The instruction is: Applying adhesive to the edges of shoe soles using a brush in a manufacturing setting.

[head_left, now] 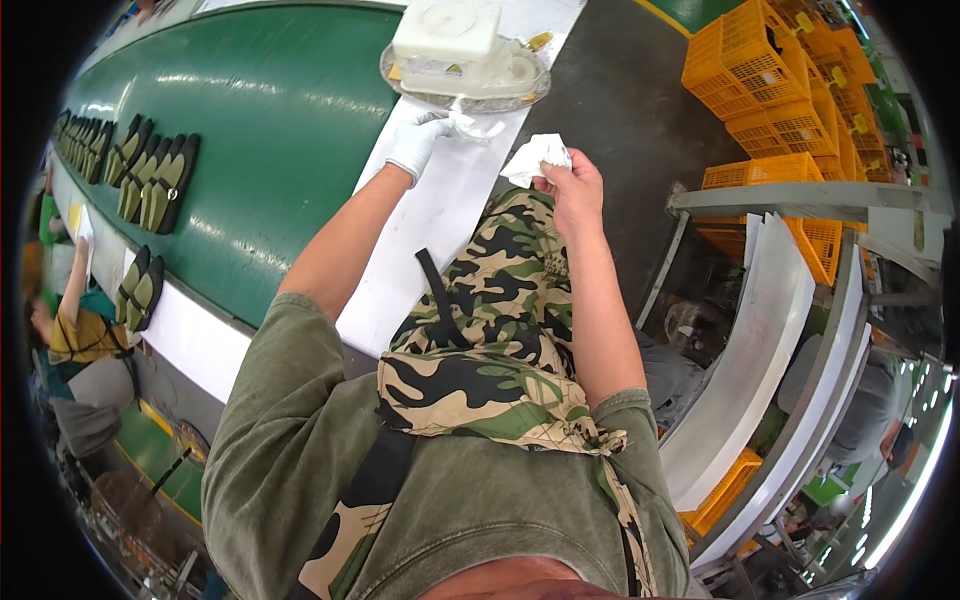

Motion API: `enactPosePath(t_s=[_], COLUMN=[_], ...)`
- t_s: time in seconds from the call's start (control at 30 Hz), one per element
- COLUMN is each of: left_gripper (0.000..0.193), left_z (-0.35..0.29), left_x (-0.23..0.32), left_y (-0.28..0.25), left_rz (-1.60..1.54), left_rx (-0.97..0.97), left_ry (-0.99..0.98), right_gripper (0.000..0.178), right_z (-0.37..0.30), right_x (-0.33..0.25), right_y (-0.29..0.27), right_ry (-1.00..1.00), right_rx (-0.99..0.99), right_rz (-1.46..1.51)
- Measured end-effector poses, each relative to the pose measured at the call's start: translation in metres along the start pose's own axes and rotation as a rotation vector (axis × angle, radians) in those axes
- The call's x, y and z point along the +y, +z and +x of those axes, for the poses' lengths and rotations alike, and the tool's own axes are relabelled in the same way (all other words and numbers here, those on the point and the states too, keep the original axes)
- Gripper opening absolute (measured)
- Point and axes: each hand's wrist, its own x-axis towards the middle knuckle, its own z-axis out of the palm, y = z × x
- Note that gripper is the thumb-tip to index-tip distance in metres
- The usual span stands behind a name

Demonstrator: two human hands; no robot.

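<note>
My left hand (415,146), in a thin white glove, reaches over the white edge of the workbench. Its fingertips close on a small white curled piece (476,128), whose material I cannot make out. Just beyond it, a white plastic container (447,32) stands on a round, stained tray (440,100). My bare right hand (575,190) pinches a crumpled white cloth or tissue (533,160) between thumb and fingers, above my camouflage apron (500,270).
A green conveyor belt (250,150) runs on the left, with rows of dark green sandals (160,185) along its far side. Another person (85,320) works there. Orange crates (745,70) are stacked at right, behind a metal rack (800,200) with pale curved panels.
</note>
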Motion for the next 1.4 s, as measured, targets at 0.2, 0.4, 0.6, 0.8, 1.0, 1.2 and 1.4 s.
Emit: enactPosePath(t_s=[0.2,0.4,0.6,0.8,1.0,1.2,1.4], left_gripper=[0.024,0.032,0.046,0.032,0.022,0.022,0.037], left_z=[-0.048,-0.051,-0.038,0.002,-0.02,-0.053,-0.077], left_x=[0.0,-0.011,0.003,-0.039,-0.029,-0.016,-0.032], left_y=[-0.042,-0.031,0.025,0.015,0.001,-0.03,-0.026], left_rz=[-0.277,0.017,1.121,1.074,0.196,-0.791,-1.047], left_rx=[-0.149,0.111,-0.002,-0.137,-0.129,-0.13,-0.233], left_ry=[-0.087,-0.233,0.669,0.504,-0.017,-0.133,-0.167], right_gripper=[0.021,0.021,0.02,0.02,0.027,0.04,0.044], right_z=[0.009,0.053,0.047,0.033,0.029,0.025,0.006], right_x=[0.006,0.065,0.077,0.068,0.064,0.064,0.043], right_y=[0.029,0.021,0.009,-0.011,-0.016,-0.005,0.027], right_ry=[0.167,0.22,0.277,0.257,0.22,0.237,0.273], right_rx=[-0.14,0.026,0.113,0.113,0.086,-0.033,-0.204], right_rz=[0.109,-0.065,-0.003,0.086,0.199,0.366,0.515])
